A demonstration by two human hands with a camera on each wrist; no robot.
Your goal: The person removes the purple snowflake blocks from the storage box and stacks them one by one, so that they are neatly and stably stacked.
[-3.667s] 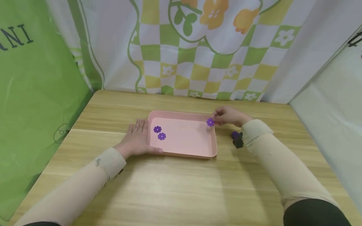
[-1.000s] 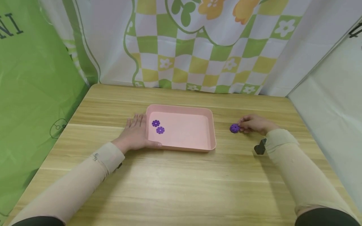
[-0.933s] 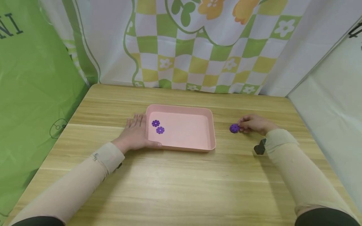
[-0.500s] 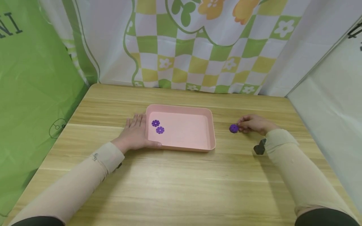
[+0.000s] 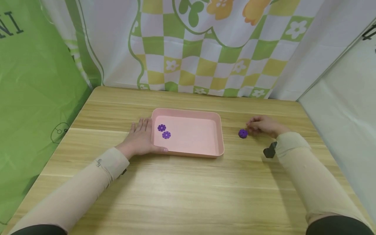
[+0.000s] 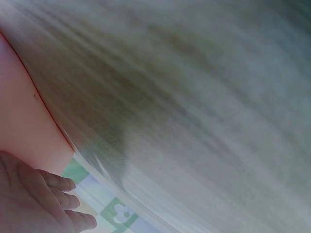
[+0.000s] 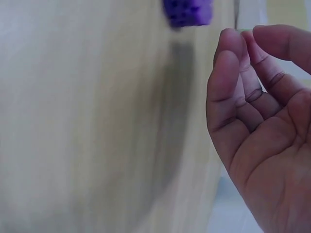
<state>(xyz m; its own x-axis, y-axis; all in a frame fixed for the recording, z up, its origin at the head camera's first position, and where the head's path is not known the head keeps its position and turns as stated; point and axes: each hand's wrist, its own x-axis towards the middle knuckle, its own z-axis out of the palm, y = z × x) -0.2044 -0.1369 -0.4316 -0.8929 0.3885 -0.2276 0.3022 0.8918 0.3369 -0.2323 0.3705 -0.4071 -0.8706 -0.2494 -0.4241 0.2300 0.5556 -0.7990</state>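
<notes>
A shallow pink tray [image 5: 194, 135] lies on the table; two purple flower-shaped notched discs [image 5: 166, 134] lie flat near its left end. My left hand [image 5: 141, 138] rests against the tray's left side with fingers straight and thumb along the front edge. In the left wrist view, part of the left hand [image 6: 34, 199] shows beside the pink tray wall. Right of the tray stands a small stack of purple discs [image 5: 242, 133]. My right hand [image 5: 264, 125] is just beside and above that stack. In the right wrist view, its fingers are loosely bent, holding nothing, apart from the stack [image 7: 188, 12].
The wooden table [image 5: 188, 189] carries everything. A dark wrist camera [image 5: 269, 150] hangs below the right cuff. A checkered, flowered cloth [image 5: 202, 65] hangs behind the table, a green sheet [image 5: 38, 98] at left and a white one [image 5: 346, 98] at right.
My right hand held a purple disc over the tray's right edge, then moved right to the stack. It has now let go and risen slightly. The left hand stays at the tray.
</notes>
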